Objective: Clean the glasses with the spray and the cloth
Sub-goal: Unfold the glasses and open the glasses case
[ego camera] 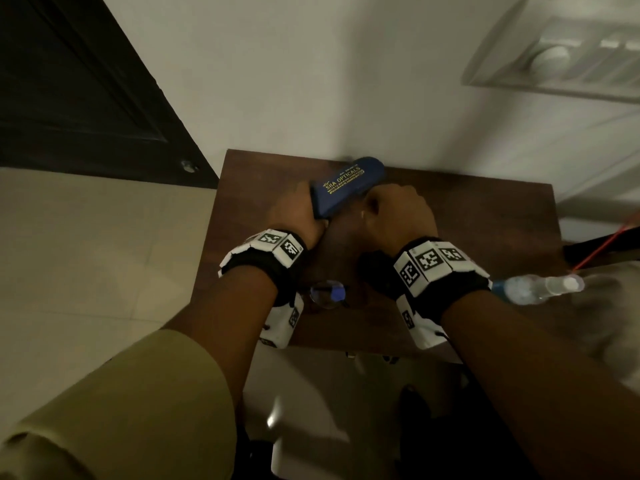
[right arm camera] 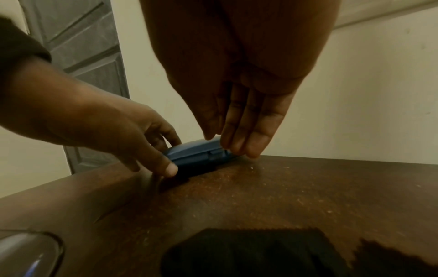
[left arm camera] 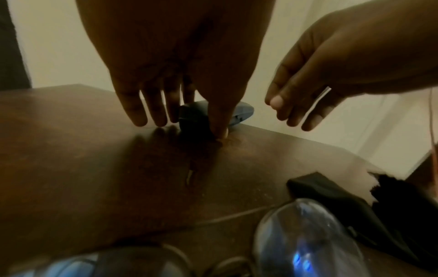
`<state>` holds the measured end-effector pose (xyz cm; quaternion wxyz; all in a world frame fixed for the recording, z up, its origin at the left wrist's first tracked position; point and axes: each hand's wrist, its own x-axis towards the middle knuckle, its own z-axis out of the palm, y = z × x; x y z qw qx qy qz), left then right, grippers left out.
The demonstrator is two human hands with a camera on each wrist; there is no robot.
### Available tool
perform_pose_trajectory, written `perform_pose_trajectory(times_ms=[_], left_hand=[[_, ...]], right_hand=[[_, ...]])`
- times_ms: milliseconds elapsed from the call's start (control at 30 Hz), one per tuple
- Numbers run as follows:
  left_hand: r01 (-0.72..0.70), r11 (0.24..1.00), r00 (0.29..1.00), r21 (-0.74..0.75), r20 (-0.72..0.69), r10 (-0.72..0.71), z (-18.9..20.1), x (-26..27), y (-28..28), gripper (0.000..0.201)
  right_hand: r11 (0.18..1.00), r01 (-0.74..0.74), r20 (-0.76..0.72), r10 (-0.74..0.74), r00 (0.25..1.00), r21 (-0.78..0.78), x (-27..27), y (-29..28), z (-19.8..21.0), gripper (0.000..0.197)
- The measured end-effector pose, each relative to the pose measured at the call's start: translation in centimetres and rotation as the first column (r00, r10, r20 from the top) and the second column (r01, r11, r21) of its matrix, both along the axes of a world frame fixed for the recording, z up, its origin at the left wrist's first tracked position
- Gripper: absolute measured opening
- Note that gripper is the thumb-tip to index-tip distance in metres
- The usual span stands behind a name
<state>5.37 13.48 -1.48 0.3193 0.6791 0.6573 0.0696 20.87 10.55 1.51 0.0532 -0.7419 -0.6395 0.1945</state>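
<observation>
A blue glasses case (ego camera: 349, 187) lies at the back of the brown table (ego camera: 485, 216). My left hand (ego camera: 304, 216) grips its near end, thumb (left arm camera: 220, 129) in front and fingers behind. My right hand (ego camera: 391, 209) is at the case's right side with its straight fingers (right arm camera: 239, 142) down against the case (right arm camera: 196, 153). The glasses (ego camera: 329, 294) lie near the front edge, under my left wrist, one lens (left arm camera: 303, 234) close to the camera. A black cloth (right arm camera: 249, 253) lies flat under my right wrist. The clear spray bottle (ego camera: 536, 287) lies on its side at the right.
The table stands against a white wall (ego camera: 311, 81). A dark door (ego camera: 69, 98) is at the left, above the pale tiled floor (ego camera: 86, 254). A red cord (ego camera: 602, 247) crosses the table's right edge. A switch plate (ego camera: 571, 53) hangs at the upper right.
</observation>
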Motion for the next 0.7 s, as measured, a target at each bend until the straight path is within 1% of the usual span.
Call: perform_pose_trajectory(times_ms=[100, 167, 200, 267, 333, 367, 467, 567, 633, 700], left_hand=[[-0.094, 0.993, 0.978, -0.068, 0.181, 0.105, 0.5, -0.7, -0.2, 0.068], [-0.127, 0.982, 0.929, -0.142, 0.331, 0.168, 1.7, -1.2, -1.0, 0.062], [-0.117, 0.977, 0.899, -0.176, 0.399, 0.18, 2.6, -1.5, -1.6, 0.055], [-0.072, 0.978, 0.855, -0.194, 0.494, 0.161, 5.0, -2.4, -3.3, 0.041], [-0.048, 0.983, 0.82, -0.178, 0.555, 0.14, 7.3, -3.4, -5.3, 0.041], [-0.046, 0.985, 0.806, -0.165, 0.577, 0.134, 8.4, -4.0, -6.4, 0.044], [-0.023, 0.992, 0.762, -0.12, 0.641, 0.096, 11.4, -5.5, -9.7, 0.049], [-0.012, 0.997, 0.691, -0.081, 0.72, 0.066, 13.8, -6.2, -13.4, 0.049], [-0.022, 0.995, 0.618, -0.098, 0.781, 0.09, 14.6, -6.2, -15.6, 0.049], [-0.052, 0.991, 0.564, -0.122, 0.815, 0.129, 14.6, -6.1, -17.1, 0.046]], right_hand=[[0.999, 0.006, -0.066, -0.002, 0.998, 0.052, 0.3, -0.8, 0.8, 0.022], [0.988, -0.004, -0.139, 0.025, 0.99, 0.154, 0.3, -1.7, 2.0, 0.023], [0.977, -0.006, -0.18, 0.046, 0.983, 0.215, 0.4, -2.3, 2.7, 0.024], [0.95, -0.002, -0.274, 0.092, 0.957, 0.311, 0.4, -3.8, 4.7, 0.026], [0.936, -0.026, -0.333, 0.151, 0.931, 0.352, 0.5, -5.5, 6.8, 0.029], [0.931, -0.061, -0.331, 0.189, 0.925, 0.361, 0.6, -6.4, 7.8, 0.031], [0.912, -0.227, -0.272, 0.326, 0.905, 0.341, 0.8, -8.9, 10.4, 0.035], [0.868, -0.418, -0.234, 0.48, 0.845, 0.269, 0.5, -11.6, 12.8, 0.041], [0.867, -0.466, -0.253, 0.498, 0.829, 0.178, 0.2, -13.2, 14.2, 0.049], [0.871, -0.476, -0.29, 0.49, 0.822, 0.122, -0.1, -14.3, 15.2, 0.053]])
